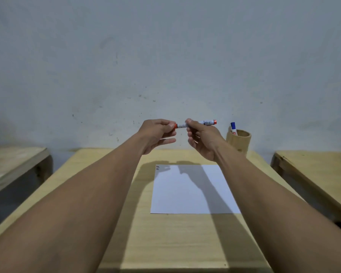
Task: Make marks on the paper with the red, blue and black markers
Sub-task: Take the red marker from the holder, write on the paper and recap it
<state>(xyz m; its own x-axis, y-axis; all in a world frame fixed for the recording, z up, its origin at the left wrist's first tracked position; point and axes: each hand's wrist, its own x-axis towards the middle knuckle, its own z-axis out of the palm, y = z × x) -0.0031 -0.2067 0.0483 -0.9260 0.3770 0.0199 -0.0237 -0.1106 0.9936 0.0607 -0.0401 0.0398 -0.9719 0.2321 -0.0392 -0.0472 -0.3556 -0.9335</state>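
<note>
Both hands hold the red marker [205, 122] level in the air above the far end of the table. My left hand [156, 133] pinches its red cap end, and my right hand [202, 139] grips the white barrel, whose red tail sticks out to the right. Below them lies the white paper [187, 196] on the wooden table [165, 239], with a few small dark marks at its far left corner. A blue marker [233, 128] stands in a bamboo holder [239, 140] at the far right. No black marker shows.
A grey-white wall rises right behind the table. Another wooden table [14, 164] stands to the left and one more wooden table [319, 174] to the right, each separated by a gap. The arms cast shadows across the paper.
</note>
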